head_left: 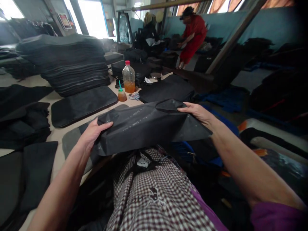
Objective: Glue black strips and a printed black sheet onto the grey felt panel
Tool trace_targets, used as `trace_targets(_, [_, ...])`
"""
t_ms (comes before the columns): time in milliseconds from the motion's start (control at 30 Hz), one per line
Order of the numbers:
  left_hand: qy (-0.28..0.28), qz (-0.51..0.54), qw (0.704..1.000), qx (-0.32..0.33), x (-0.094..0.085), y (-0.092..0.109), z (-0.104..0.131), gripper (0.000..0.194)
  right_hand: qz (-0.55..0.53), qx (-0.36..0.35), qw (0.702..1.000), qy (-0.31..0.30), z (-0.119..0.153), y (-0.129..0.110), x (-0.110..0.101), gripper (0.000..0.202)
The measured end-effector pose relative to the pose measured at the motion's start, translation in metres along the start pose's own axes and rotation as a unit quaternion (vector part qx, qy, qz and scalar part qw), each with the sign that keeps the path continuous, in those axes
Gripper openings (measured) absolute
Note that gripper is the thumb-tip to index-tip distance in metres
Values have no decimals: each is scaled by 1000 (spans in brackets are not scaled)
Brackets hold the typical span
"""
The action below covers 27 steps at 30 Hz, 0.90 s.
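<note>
Stretched between my two hands is a black fabric panel [144,128] with faint pale printing on its upper side. My left hand [95,130] grips its left end, thumb on top and fingers hidden beneath. At the right end, my right hand [196,112] pinches it the same way, beside a fold in the material. The panel's front edge hangs over my checked apron [154,192]. Under and behind its left part lies a grey piece [69,141] on the table. Just beyond it rests a flat black rounded panel [84,106].
A tall stack of black panels [72,64] stands at the back left. A bottle of amber liquid [129,78], a small squeeze bottle [122,95] and scissors [134,96] sit mid-table. More black pieces [168,88] lie nearby. A person in red [194,35] bends at the back.
</note>
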<state>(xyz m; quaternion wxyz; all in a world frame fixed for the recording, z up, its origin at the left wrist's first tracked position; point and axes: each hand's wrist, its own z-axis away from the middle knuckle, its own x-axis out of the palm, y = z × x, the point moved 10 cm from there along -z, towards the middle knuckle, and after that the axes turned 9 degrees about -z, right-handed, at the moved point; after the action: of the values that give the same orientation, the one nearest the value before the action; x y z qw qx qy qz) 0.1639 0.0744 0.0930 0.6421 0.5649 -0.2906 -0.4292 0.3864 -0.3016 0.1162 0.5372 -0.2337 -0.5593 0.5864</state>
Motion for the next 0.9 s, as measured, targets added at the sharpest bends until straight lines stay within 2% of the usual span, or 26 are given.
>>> trace_targets(100, [20,-24,999,6,6,6,9,60,2,-13,1000,-15,0,-2,-10,48])
trace_targets(267, [39,-47,995,75,23,23,18,65,-12,-95,995,6,2,-17,-45,57])
trace_targets(333, [60,-48,992,96,25,27,18,69,-14,-117,993,2,5,-20,-56,63])
trace_targets(400, [87,-48,987,123,22,34,18,72,-17,-139,990,-14,7,-25,-58,72])
trace_targets(467, [109,-50,978,173,14,48,21,75,-27,-176,984,-33,9,-36,-51,81])
trace_targets(533, [136,-69,959,240,-1,71,28,75,-28,-228,971,-61,11,-54,-31,84])
trace_targets(600, [177,-106,934,291,-24,96,41,72,-10,-275,956,-99,10,-72,1,84])
trace_targets(667, [218,-140,914,313,-52,117,56,69,17,-304,944,-127,5,-84,38,79])
trace_targets(733, [257,-163,898,319,-82,132,73,72,42,-312,939,-138,-8,-86,72,64])
trace_targets(800, [292,-186,883,317,-112,139,92,76,64,-316,934,-153,-24,-79,105,40])
trace_targets(833, [305,-198,880,305,-125,136,99,78,75,-314,932,-166,-34,-71,121,31])
trace_targets(900, [321,-216,888,250,-149,115,107,79,100,-295,930,-195,-55,-46,149,25])
